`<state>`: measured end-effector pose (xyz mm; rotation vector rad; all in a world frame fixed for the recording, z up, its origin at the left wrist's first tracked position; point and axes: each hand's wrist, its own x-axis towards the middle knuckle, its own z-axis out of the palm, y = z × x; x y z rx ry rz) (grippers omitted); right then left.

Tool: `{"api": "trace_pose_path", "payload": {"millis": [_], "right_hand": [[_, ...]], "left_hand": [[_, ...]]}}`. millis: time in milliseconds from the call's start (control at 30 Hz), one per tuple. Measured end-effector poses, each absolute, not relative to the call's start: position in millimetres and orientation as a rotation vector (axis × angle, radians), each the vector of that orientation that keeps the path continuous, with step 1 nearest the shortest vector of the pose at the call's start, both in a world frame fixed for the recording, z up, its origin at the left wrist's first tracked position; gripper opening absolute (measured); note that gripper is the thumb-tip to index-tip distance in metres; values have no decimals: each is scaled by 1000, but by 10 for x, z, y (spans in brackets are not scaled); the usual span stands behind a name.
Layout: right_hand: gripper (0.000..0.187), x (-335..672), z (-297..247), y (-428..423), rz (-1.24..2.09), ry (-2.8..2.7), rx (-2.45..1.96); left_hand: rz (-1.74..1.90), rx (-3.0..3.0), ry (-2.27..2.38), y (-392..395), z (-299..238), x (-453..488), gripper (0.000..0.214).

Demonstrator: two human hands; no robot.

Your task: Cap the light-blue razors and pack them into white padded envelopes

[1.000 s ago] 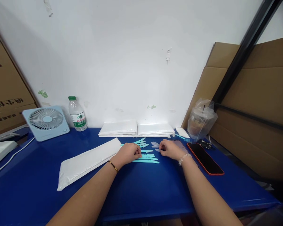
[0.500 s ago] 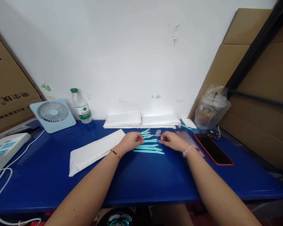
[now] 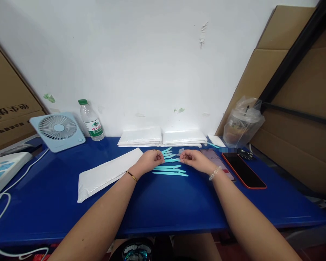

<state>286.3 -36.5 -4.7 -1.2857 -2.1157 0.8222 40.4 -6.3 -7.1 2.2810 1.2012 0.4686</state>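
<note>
Several thin turquoise plastic sticks [image 3: 170,171] lie on the blue table [image 3: 163,203] in front of me. My left hand [image 3: 150,160] and my right hand [image 3: 194,159] are both pinched on the two ends of one turquoise stick [image 3: 172,160] held between them just above the table. A few small clear caps [image 3: 180,150] lie behind the sticks. A gold bangle is on my left wrist and a bead bracelet on my right.
A long white padded bag [image 3: 108,173] lies to the left; two white stacks [image 3: 160,137] sit by the wall. A blue desk fan [image 3: 57,130], a water bottle [image 3: 91,121], two phones [image 3: 243,169], a bagged drink cup [image 3: 242,123] and cardboard sheets [image 3: 301,94] surround the work spot.
The camera tilted down and shifted. My right hand moved left toward my left hand, and both now pinch one turquoise stick between them.
</note>
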Motion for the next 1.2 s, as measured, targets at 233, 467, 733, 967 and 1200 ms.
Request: {"api": "trace_pose_path", "payload": {"millis": [233, 467, 733, 967, 1200], "right_hand": [[21, 2820, -103, -298, 571, -2076, -1328], [18, 2933, -290, -100, 243, -2085, -1506], [6, 2929, -352, -32, 280, -2070, -1575], [15, 2940, -165, -184, 526, -1972, -1419], [28, 2915, -58, -269, 770, -1670, -1213]], "left_hand": [[527, 2403, 1313, -60, -82, 442, 20], [523, 2570, 1297, -136, 3, 443, 25], [313, 2603, 1239, -186, 0, 519, 13], [457, 2400, 1273, -173, 3, 436, 20], [624, 2105, 1197, -94, -50, 357, 25]]}}
